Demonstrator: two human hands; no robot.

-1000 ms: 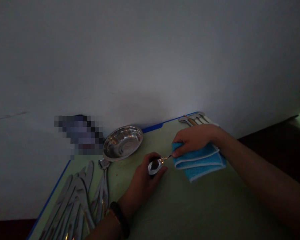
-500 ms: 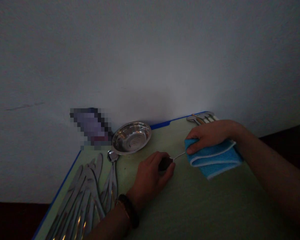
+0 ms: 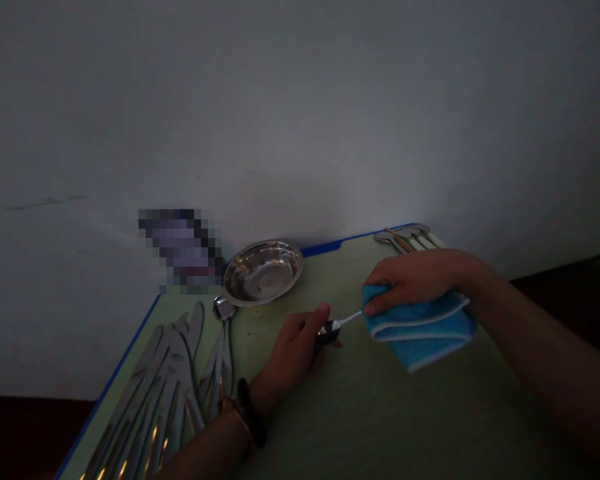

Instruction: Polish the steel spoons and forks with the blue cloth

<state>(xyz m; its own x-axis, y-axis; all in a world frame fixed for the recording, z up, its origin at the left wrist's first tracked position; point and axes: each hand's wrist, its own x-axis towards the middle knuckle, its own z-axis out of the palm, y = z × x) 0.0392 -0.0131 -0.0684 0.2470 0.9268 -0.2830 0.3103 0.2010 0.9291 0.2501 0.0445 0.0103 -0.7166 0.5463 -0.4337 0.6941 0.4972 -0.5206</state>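
Between my two hands, above the green tabletop, is a metal spoon (image 3: 329, 331). My left hand (image 3: 300, 340) is closed on its bowl end, with the thumb on top and fingers beneath. A folded blue cloth (image 3: 420, 337) with white edging hangs from my right hand (image 3: 410, 280), which pinches it around the spoon's handle. The handle's far end is hidden in the cloth. Left of my left wrist lie several spoons (image 3: 224, 310) with their bowls pointing away, and beside them a fanned pile of table knives (image 3: 155, 393).
A round steel bowl (image 3: 263, 273) stands at the back by the wall, beside a blurred, pixelated object (image 3: 183, 250). Several more pieces of cutlery (image 3: 405, 238), some with white or brown handles, lie behind my right hand. Blue trim edges the table (image 3: 370, 413).
My left hand has turned so its thumb lies over the spoon, and the spoon's bowl now shows its shiny surface. The cloth and my right hand have shifted slightly left and down.
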